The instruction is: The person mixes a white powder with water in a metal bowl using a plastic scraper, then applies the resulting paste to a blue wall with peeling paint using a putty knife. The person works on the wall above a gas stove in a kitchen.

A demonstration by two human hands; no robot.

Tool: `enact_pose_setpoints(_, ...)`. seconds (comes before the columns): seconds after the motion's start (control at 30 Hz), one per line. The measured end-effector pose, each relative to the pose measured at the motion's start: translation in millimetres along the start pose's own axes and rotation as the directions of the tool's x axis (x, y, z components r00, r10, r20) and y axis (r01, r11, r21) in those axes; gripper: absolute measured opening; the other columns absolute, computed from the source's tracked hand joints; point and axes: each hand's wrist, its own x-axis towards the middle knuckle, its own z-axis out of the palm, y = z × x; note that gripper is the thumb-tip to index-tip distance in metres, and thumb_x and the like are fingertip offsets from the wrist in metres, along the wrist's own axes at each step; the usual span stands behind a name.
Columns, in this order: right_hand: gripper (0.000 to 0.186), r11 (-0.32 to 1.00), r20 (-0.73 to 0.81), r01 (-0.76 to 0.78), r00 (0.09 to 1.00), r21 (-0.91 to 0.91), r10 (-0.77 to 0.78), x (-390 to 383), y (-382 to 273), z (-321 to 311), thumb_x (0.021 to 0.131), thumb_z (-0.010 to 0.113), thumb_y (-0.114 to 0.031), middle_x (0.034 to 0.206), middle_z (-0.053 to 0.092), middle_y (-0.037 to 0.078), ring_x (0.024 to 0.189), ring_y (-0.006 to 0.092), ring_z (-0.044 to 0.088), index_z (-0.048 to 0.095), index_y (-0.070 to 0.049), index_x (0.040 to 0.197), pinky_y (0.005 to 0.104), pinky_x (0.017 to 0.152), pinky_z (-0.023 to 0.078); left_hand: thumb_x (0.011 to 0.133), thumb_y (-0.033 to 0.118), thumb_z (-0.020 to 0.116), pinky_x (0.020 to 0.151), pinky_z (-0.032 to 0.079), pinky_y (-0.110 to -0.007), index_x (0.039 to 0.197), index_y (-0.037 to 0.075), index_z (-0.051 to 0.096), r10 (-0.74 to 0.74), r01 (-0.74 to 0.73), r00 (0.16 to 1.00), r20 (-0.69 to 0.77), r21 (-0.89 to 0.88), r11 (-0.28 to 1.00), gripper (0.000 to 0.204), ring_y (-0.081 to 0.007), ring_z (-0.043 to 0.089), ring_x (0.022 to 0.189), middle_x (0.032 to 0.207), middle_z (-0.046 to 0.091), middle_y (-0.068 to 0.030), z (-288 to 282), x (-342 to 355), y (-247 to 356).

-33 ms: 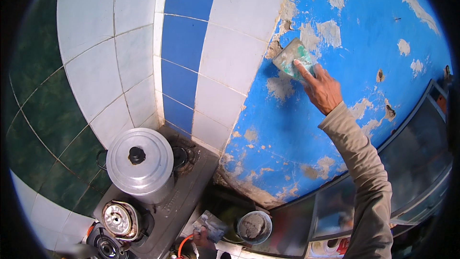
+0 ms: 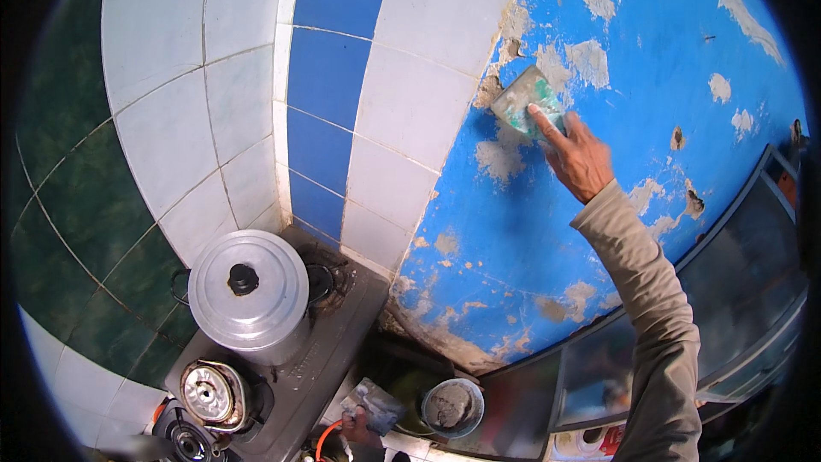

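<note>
My right hand (image 2: 583, 158) is closed on a wide putty knife (image 2: 519, 101), its blade smeared grey and green, with the index finger laid along it. The blade lies against or very close to the blue wall (image 2: 505, 231), beside a broken patch at the tile edge. Low in the view, my left hand (image 2: 363, 429) grips a flat, plaster-smeared scraper (image 2: 373, 404); its handle is hidden by the fingers. To the right of that scraper stands a bucket (image 2: 451, 406) with grey plaster mix (image 2: 448, 404) in it.
A lidded aluminium pot (image 2: 248, 291) stands on a dark stove (image 2: 299, 402), with a soot-stained metal burner piece (image 2: 209, 393) nearby. An orange hose (image 2: 325, 438) runs beside my left hand. White and blue tiles (image 2: 321, 77) meet the peeling wall; a glass-fronted cabinet (image 2: 735, 265) is at right.
My right hand and its putty knife have shifted very slightly right on the wall. My left hand and its scraper have moved a little to the left.
</note>
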Motion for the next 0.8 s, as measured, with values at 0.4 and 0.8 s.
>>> enact_pose_setpoints(0.4,0.089,0.988,0.050,0.067,0.997,-0.141,-0.060,65.0,41.0,-11.4,0.071,0.077,-0.012,0.109,0.051,0.013,0.075,0.0267,0.060,0.035,-0.038,0.144,0.0370,0.057,0.054,0.087,0.026,0.066,0.079,0.051,-0.037,0.110,0.005,0.055,-0.051,0.048,0.997,0.053,0.061,0.997,0.033,-0.0214,0.061,0.091,0.103,0.062,-0.0079,9.3,8.6,19.6)
enact_pose_setpoints(0.8,0.062,0.901,0.119,0.198,0.979,-0.386,-0.164,90.0,45.9,-9.0,0.084,0.058,-0.008,0.125,0.050,0.017,0.092,0.0239,0.063,0.044,-0.029,0.141,0.0339,0.056,0.047,0.087,0.029,0.064,0.077,0.050,-0.035,0.110,0.004,0.054,-0.063,0.068,0.997,-0.037,0.128,0.990,0.035,-0.0199,0.060,0.088,0.100,0.061,-0.0075,-7.4,22.0,2.5)
